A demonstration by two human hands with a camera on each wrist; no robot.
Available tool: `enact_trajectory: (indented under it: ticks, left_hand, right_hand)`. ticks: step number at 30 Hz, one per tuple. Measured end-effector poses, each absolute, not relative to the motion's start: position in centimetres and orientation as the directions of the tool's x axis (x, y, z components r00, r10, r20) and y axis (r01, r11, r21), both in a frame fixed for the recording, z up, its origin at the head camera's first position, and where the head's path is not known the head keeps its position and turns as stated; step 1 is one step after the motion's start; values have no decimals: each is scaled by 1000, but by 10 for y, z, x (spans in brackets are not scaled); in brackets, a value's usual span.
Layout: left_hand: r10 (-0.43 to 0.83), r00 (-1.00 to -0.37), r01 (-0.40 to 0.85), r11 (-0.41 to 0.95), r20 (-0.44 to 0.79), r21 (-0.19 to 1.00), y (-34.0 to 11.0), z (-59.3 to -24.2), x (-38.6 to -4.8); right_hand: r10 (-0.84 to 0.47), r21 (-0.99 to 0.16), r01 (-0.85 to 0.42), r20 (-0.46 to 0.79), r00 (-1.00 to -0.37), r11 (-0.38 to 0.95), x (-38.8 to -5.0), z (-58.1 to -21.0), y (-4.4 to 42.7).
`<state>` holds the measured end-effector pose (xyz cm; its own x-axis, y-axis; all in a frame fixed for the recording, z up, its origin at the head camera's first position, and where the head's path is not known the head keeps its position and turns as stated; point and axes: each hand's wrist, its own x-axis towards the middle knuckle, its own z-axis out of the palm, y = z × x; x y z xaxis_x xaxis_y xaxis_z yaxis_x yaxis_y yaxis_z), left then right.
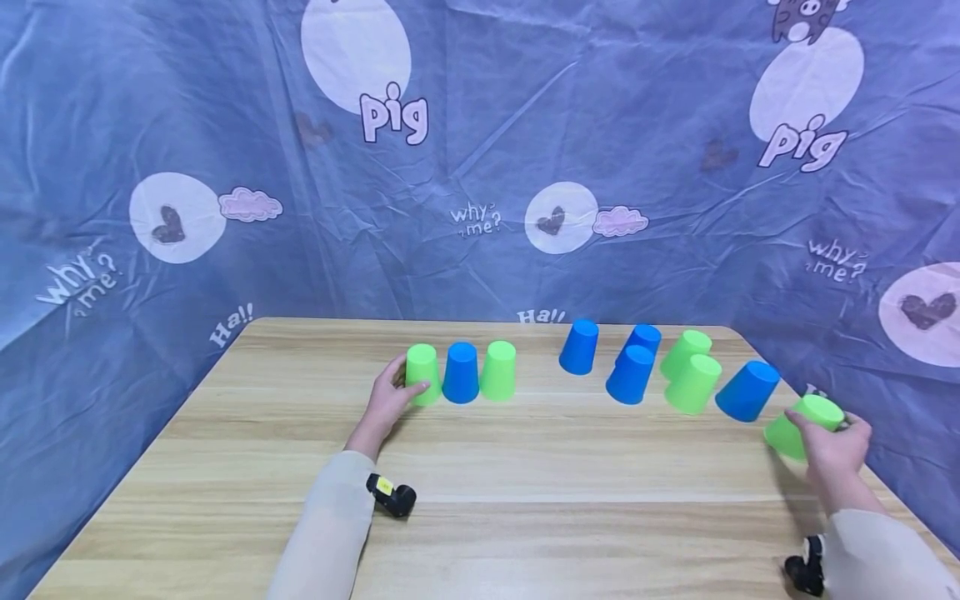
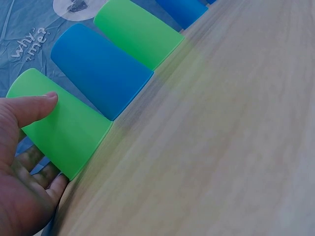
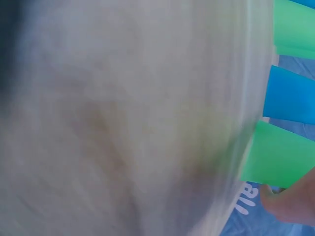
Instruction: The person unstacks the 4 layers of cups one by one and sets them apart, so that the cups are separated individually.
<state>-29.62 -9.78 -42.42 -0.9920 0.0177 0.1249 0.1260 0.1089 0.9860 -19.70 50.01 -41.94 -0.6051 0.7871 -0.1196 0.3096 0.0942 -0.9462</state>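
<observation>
At the left end of a row of three upside-down cups, my left hand (image 1: 388, 396) holds a green cup (image 1: 423, 375), thumb across its near side. In the left wrist view the thumb (image 2: 37, 108) lies on that cup and the other fingers reach round its far side. Beside it stand a blue cup (image 1: 461, 373) and another green cup (image 1: 498, 372). Over at the table's right side, my right hand (image 1: 838, 450) grips a green cup (image 1: 787, 435) between thumb and fingers. The right wrist view shows this cup (image 3: 278, 155) partly, with the hand cut off by the frame.
Between the hands stand more upturned cups: a blue one (image 1: 579, 347) at the back, a blue one (image 1: 630, 375), a green one (image 1: 693, 385) and a blue one (image 1: 747, 392) near my right hand. Others stand behind. A patterned blue cloth (image 1: 480, 150) hangs beyond the wooden table (image 1: 525, 500).
</observation>
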Motion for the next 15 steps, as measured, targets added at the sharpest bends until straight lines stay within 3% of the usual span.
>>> enact_trajectory:
  ticks: [15]
  left_hand:
    - [19, -992, 123, 119, 121, 985, -98, -423, -296]
  right_hand:
    - [800, -922, 289, 37, -598, 259, -222, -417, 533]
